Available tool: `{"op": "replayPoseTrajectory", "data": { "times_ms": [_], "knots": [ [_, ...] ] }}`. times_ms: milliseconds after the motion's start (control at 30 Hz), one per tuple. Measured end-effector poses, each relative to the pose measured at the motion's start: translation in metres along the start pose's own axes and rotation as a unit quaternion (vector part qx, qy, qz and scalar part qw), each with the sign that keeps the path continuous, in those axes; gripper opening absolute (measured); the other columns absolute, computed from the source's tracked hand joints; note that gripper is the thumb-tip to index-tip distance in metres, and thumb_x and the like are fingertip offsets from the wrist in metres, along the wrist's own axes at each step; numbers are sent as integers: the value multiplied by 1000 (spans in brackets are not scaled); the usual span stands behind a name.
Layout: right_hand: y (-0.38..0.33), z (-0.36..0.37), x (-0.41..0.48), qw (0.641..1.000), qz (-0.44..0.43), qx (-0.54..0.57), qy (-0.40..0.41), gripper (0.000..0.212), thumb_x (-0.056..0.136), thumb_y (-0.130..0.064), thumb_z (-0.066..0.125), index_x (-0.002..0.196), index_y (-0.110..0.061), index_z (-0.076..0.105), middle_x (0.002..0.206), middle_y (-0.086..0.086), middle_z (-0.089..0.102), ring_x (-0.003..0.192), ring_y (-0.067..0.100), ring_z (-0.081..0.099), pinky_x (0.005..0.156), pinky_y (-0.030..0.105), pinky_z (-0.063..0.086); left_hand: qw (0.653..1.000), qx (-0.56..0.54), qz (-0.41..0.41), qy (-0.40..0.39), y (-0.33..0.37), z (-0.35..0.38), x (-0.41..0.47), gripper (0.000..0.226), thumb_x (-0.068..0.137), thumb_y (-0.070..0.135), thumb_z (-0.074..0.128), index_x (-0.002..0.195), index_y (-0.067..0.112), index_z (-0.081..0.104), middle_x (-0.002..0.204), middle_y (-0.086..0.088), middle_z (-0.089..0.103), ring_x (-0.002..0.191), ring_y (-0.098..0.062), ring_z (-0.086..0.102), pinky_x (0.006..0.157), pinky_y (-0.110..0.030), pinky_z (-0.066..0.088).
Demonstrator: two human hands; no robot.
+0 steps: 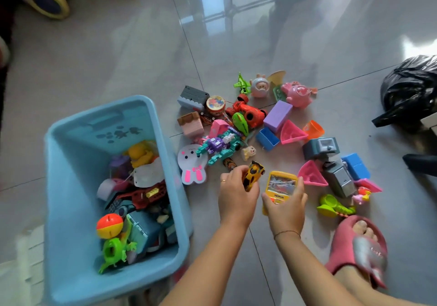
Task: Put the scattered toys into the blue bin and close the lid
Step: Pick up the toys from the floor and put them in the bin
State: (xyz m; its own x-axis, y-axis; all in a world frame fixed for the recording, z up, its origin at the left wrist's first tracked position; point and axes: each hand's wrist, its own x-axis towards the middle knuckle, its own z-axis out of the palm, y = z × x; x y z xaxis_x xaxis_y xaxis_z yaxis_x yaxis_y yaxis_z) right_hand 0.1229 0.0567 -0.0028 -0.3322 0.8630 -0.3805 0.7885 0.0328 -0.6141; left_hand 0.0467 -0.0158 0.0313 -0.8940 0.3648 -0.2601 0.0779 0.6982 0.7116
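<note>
We cannot see the rear of the yellow-and-black toy car (255, 172): the curled fingers of the left hand (236, 195) wrap over it. The lower end of the yellow toy phone (281, 185) is hidden behind the right hand (287, 210), which clasps it with the thumb on one edge and the fingers on the other. The toys deep in the blue bin (75, 187) overlap, and we cannot make out most of them. An orange-and-yellow ball (109, 225) and a green lizard toy (115, 252) lie on top at the near end. A black bag (411, 90) is cut off by the right edge of the view. The yellow-rimmed wheels (47, 5) at the top left are blurred.

The car's long axis runs up and to the right, nose away from us. The phone lies lengthwise away from us, screen up, just beside the car. Both are held just above the floor (106, 57), at the near edge of the scattered toys. The bin stands to the left of both hands, open side up, with its long axis running away from us.

Just beyond the hands lie a teal-and-purple robot (220, 146) and a white rabbit-shaped toy (192, 163), which lies just beside the bin's wall. Farther off are a red truck (248, 113), a purple block (277, 115) and a pink pig (298, 95). To the right are a grey toy (338, 178), a blue block (354, 166) and a green toy (333, 205), near a foot in a pink slipper (359, 246).
</note>
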Motion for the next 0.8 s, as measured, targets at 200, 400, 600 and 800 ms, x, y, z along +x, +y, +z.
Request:
{"op": "replayPoseTrajectory", "data": {
  "times_ms": [200, 400, 600, 800],
  "knots": [
    [-84, -13, -81, 981, -125, 144, -44, 100, 70, -27, 80, 147, -19, 17, 140, 6, 36, 125, 16, 38, 90, 15, 28, 960, -93, 2, 263, -4, -102, -74, 40, 77, 25, 74, 114, 19, 61, 97, 8, 55, 94, -6, 52, 84, -14, 41],
    [-131, 6, -170, 931, -270, 175, -170, 102, 68, -32, 80, 147, -22, 16, 129, -3, 35, 110, -4, 34, 96, 6, 32, 888, -113, -186, 405, -63, -181, -102, 35, 79, 20, 70, 112, 11, 61, 101, -13, 67, 98, -35, 58, 80, -37, 44],
    [-121, 30, -187, 917, -333, 41, -216, 95, 74, -42, 69, 147, -26, 10, 146, 1, 25, 135, 16, 19, 113, 42, 23, 874, -163, -224, 400, -92, -198, -106, 40, 87, 22, 63, 123, 6, 55, 121, -13, 62, 113, -30, 55, 95, -38, 41],
    [-83, 10, -146, 948, -283, 32, -142, 74, 79, -23, 65, 143, -17, 27, 144, 7, 31, 134, 22, 30, 112, 38, 26, 884, -141, -229, 383, -92, -187, -95, 41, 89, 24, 58, 127, 10, 53, 128, -10, 58, 118, -29, 52, 97, -42, 41]
  ]
}}
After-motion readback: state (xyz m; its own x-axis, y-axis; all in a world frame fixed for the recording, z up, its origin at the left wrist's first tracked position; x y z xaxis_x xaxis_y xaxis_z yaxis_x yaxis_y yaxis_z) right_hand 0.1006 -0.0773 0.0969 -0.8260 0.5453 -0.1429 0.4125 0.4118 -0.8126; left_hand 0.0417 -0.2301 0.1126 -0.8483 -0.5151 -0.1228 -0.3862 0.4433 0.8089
